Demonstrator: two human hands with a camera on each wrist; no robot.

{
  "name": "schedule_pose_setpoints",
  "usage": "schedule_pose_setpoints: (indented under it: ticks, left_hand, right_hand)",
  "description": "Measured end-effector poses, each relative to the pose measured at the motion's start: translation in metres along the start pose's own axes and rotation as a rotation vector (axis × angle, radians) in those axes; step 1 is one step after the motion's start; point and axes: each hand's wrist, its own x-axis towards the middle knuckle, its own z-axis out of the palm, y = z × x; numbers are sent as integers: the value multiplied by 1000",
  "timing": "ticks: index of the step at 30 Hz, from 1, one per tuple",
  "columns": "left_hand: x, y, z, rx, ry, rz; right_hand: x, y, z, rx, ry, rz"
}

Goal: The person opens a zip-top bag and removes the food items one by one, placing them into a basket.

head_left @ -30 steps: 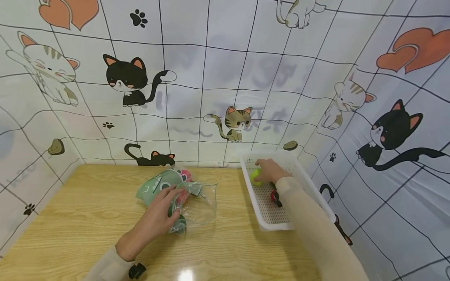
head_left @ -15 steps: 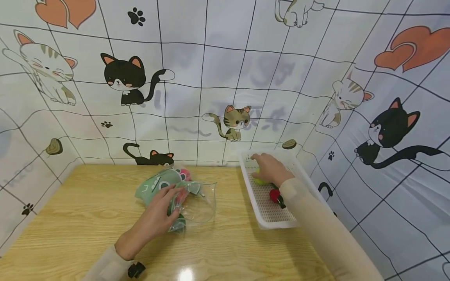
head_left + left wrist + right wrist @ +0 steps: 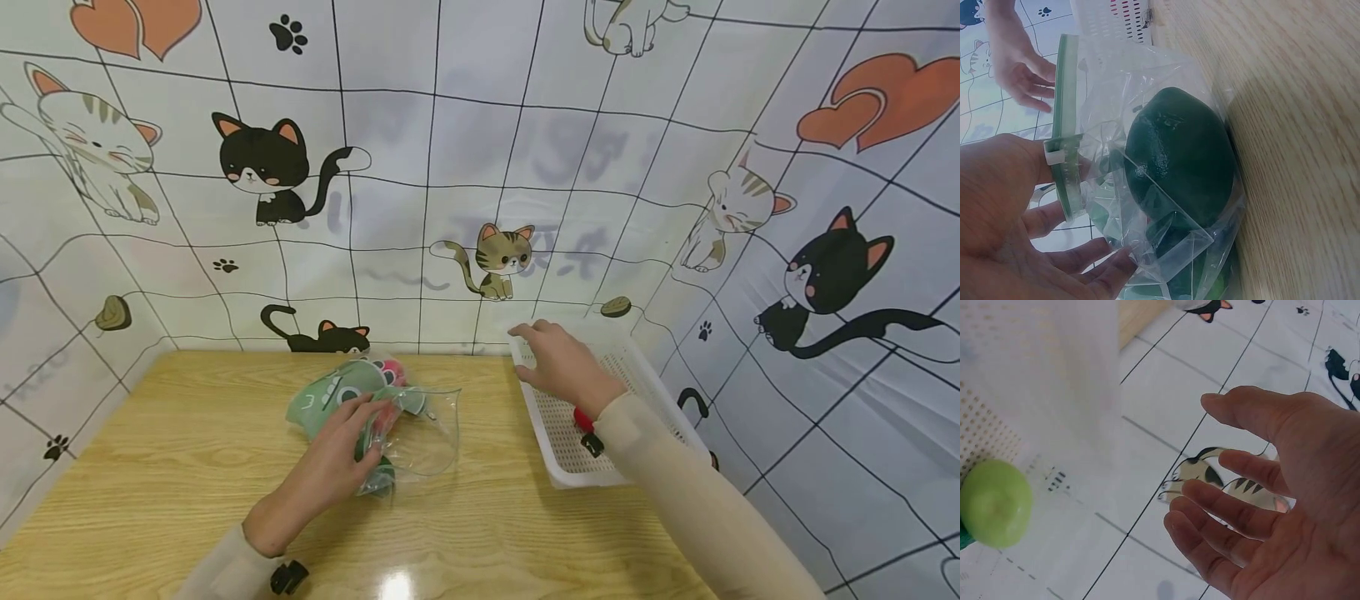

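My left hand (image 3: 330, 462) grips the edge of a clear zip bag (image 3: 423, 442) printed with a green cartoon face. In the left wrist view its fingers curl at the bag's green zip strip (image 3: 1066, 81). Inside the bag lies a dark green, oval, fruit-like piece (image 3: 1179, 159), with other pieces partly hidden below it. My right hand (image 3: 562, 367) hovers over the left side of a white basket (image 3: 555, 467), fingers spread and holding nothing. A green apple (image 3: 996, 503) shows in the right wrist view, apart from the hand; the head view hides it.
A red item (image 3: 583, 419) lies in the basket, partly behind the right wrist. The wooden table (image 3: 480, 533) meets a cat-printed cloth wall (image 3: 397, 208) at the back. A black clip (image 3: 288, 577) sits at the left cuff.
My right hand has risen off the green apple and shifted left towards the basket's left rim. The left hand and the bag have stayed in place.
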Motion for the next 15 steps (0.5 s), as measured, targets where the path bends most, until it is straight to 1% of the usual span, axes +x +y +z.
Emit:
schedule_pose_setpoints:
  ticks: [4, 10, 15]
  left_hand:
    - [0, 0, 1, 3, 3, 2]
    - [0, 1, 0, 5, 20, 13]
    - [-1, 1, -1, 5, 34, 27]
  right_hand:
    - [-7, -14, -1, -12, 21, -56]
    - [-17, -31, 7, -53, 72, -174]
    - [-25, -45, 14, -36, 108, -278]
